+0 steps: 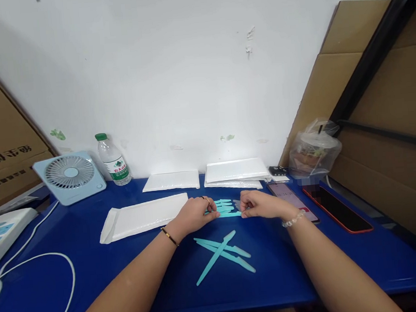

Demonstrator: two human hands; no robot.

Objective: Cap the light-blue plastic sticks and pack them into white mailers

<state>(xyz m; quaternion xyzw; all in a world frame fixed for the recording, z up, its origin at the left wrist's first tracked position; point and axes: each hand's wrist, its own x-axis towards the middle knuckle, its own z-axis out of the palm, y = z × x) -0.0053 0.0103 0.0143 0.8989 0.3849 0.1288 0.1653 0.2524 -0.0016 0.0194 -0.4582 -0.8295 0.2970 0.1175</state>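
Observation:
My left hand [195, 214] and my right hand [259, 205] meet over the blue table [95, 282], each with fingers pinched on one end of a bundle of light-blue plastic sticks [227, 207]. The bundle lies level between the two hands, just above the tabletop. A little nearer to me, three more light-blue sticks [222, 253] lie crossed on the table. A white padded envelope [144, 217] lies flat just left of my left hand.
Two stacks of white envelopes [172, 181] [235, 173] sit by the wall. A small fan [69, 177] and water bottle [113, 159] stand at back left. Two phones [292, 198] [338, 207], a plastic bag [314, 149] and cardboard are at right; white cables [35, 261] trail left.

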